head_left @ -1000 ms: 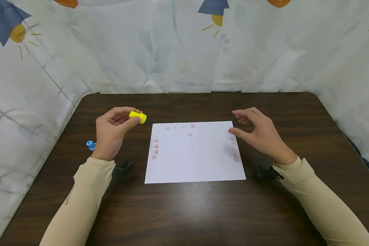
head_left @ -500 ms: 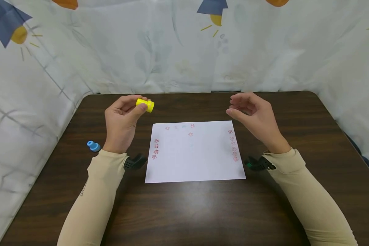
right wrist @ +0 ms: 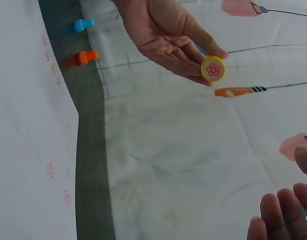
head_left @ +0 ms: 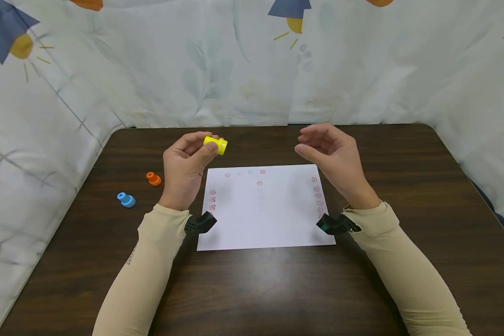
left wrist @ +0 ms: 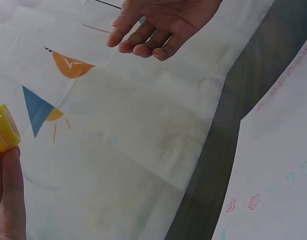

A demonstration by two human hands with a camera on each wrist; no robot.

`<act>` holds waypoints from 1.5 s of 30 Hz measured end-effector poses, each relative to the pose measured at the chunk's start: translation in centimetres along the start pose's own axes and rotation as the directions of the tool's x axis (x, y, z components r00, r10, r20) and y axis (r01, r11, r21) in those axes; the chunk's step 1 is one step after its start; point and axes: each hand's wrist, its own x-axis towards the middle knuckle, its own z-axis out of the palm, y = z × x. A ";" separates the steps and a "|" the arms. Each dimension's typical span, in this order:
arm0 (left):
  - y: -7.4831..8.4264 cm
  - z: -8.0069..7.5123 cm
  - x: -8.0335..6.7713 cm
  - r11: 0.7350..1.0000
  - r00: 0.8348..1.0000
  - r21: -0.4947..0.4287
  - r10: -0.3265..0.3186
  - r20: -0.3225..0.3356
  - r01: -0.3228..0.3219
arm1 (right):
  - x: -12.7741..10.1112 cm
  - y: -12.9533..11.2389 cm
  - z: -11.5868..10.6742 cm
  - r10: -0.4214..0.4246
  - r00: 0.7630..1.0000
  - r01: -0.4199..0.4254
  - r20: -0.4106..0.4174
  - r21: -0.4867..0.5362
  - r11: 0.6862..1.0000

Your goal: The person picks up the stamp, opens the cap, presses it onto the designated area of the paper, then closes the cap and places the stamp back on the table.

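My left hand is raised above the table's far left part and pinches a small yellow stamp between thumb and fingertips. The right wrist view shows the yellow stamp end on, with a red flower on its face, and the left wrist view catches the yellow stamp at its left edge. My right hand hovers opposite, fingers loosely curled and holding nothing. Below both hands lies a white paper sheet with small red flower prints along its top and side edges.
A blue stamp and an orange stamp lie on the dark wooden table left of the sheet. A patterned white cloth walls in the table at the back and both sides.
Both hands rose and moved toward each other above the sheet's far edge, the left one carrying the yellow stamp rightward. The orange stamp, hidden earlier behind my left hand, now shows.
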 end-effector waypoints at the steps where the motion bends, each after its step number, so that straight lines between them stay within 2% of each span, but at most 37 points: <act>1: -0.1 0.1 -0.1 1.000 1.000 0.006 -0.006 0.003 0.006 | -0.1 0.0 0.1 0.002 1.000 -0.002 0.003 -0.001 1.000; 13: -1.1 1.2 -0.9 0.995 0.996 0.042 -0.094 0.003 0.094 | -0.4 0.9 0.4 0.020 0.999 -0.019 0.031 -0.013 1.000; 26: -2.7 2.4 -1.2 0.981 0.983 0.076 -0.180 0.043 0.177 | -0.8 2.3 1.9 0.066 0.989 -0.053 0.134 -0.097 0.994; 37: -3.9 3.1 -1.7 0.972 0.971 0.093 -0.222 0.086 0.214 | -1.3 2.5 2.8 0.111 0.968 -0.097 0.224 -0.076 0.992; 45: -4.3 3.7 -2.2 0.970 0.962 0.081 -0.240 0.129 0.231 | -1.6 2.4 2.9 0.129 0.958 -0.110 0.255 -0.086 0.990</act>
